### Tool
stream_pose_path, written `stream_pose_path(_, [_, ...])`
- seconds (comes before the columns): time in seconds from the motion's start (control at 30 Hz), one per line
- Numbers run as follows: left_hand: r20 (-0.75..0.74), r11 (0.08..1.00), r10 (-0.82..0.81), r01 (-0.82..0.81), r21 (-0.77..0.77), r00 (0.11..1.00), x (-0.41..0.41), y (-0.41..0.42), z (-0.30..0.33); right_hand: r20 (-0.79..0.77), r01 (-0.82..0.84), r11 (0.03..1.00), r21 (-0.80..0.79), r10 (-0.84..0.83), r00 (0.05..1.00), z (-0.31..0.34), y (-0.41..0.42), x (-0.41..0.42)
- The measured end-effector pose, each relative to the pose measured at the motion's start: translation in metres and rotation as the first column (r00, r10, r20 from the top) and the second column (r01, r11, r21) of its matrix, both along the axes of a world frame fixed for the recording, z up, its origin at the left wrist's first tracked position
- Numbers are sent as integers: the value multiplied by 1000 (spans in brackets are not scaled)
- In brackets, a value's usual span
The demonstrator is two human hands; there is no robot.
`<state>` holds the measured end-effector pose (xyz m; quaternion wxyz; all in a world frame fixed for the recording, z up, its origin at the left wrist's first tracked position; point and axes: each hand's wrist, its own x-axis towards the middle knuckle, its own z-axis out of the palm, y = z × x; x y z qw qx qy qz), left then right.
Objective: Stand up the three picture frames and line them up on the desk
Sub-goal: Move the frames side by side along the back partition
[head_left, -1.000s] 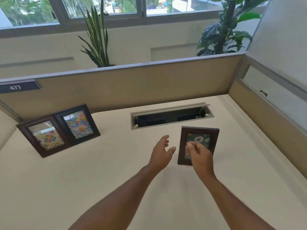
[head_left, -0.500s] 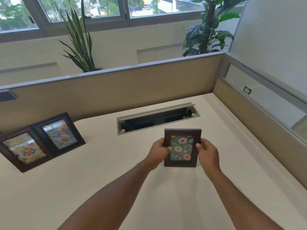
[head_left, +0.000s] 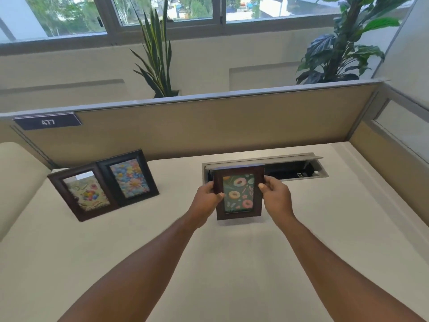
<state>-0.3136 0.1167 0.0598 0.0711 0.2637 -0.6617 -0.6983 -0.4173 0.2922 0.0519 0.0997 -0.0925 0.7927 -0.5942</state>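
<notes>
Hands grip the donut-print frame (head_left: pixel 238 194) upright by its side edges, left hand (head_left: pixel 206 201) and right hand (head_left: pixel 276 199) with fingers closed on it, before the open cable tray (head_left: pixel 299 170). Balloon-print frame (head_left: pixel 81 194) and flower-print frame (head_left: pixel 130 177) stand touching, far left on the desk (head_left: pixel 232 263).

Hidden from me: the left end of the cable tray (head_left: pixel 294 169), behind the doughnut frame (head_left: pixel 239 194). That frame's side edges, under my left hand (head_left: pixel 205 202) and right hand (head_left: pixel 277 198). Whether its bottom edge touches the desk (head_left: pixel 232 263): undeterminable. Both forearms cut off at the near edge.
</notes>
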Motion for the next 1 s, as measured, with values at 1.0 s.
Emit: stream_pose_path(1.0, [103, 926, 377, -372, -60, 921, -21, -196, -24, 48, -231, 973, 27, 229, 972, -24, -249, -57])
